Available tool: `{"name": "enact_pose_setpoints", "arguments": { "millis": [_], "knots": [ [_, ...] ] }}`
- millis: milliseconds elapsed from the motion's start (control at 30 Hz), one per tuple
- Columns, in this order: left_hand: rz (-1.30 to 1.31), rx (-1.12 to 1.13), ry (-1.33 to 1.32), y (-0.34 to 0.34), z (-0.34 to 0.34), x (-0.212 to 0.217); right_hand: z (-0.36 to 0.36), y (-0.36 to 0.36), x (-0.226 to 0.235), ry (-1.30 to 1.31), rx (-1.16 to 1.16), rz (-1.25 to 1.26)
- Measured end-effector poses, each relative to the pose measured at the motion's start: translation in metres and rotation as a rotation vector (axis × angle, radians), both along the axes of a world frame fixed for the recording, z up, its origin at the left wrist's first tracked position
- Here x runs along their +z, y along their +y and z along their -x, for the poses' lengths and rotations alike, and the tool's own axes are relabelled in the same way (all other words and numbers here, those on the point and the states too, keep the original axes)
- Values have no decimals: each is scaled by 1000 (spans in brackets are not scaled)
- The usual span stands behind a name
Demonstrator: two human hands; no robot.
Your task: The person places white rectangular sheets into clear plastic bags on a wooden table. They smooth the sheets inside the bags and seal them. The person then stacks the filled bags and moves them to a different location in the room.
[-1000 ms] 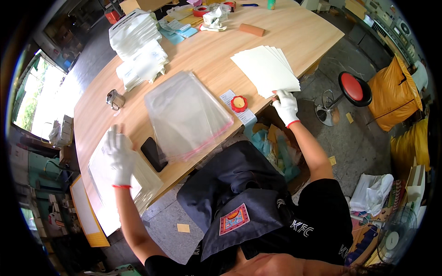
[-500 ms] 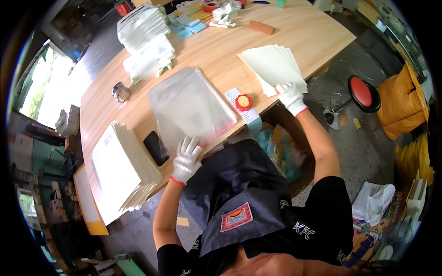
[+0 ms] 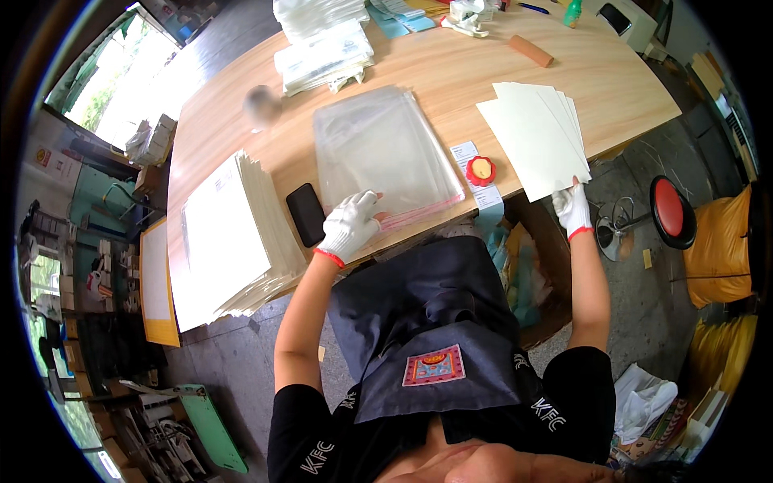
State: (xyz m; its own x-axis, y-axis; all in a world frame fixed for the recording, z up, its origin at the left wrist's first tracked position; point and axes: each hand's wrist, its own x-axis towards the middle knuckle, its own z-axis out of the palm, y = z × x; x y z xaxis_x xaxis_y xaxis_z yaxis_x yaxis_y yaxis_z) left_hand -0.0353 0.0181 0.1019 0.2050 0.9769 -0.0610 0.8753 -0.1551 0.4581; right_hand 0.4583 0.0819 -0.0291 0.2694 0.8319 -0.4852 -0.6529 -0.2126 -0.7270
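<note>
Both my hands wear white gloves with red cuffs. My left hand rests with spread fingers on the near left corner of a stack of clear plastic bags lying on the wooden table. My right hand pinches the near corner of a fanned stack of cream paper sheets at the table's right edge. Between the two stacks sits a small red round tape roll on white label strips. A black phone lies just left of my left hand.
A tall pile of white sheets sits at the table's left end. Stacks of white packets and a brown block lie further back. A red stool and an orange bag stand on the floor to the right.
My left hand moved from the white pile at the left over to the near corner of the plastic bag stack. My right hand stayed on the cream sheets.
</note>
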Motion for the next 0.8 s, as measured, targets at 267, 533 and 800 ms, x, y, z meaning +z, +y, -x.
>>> {"name": "enact_pose_setpoints", "arguments": {
  "millis": [267,533,800],
  "knots": [
    [-130,-46,388,8,15,-31,19,44,44,-291,-99,-193],
    [-184,50,115,27,36,-56,99,-87,121,-94,477,-292],
    [-367,9,-9,11,28,-62,151,-149,93,48,583,-20]
  ]
}}
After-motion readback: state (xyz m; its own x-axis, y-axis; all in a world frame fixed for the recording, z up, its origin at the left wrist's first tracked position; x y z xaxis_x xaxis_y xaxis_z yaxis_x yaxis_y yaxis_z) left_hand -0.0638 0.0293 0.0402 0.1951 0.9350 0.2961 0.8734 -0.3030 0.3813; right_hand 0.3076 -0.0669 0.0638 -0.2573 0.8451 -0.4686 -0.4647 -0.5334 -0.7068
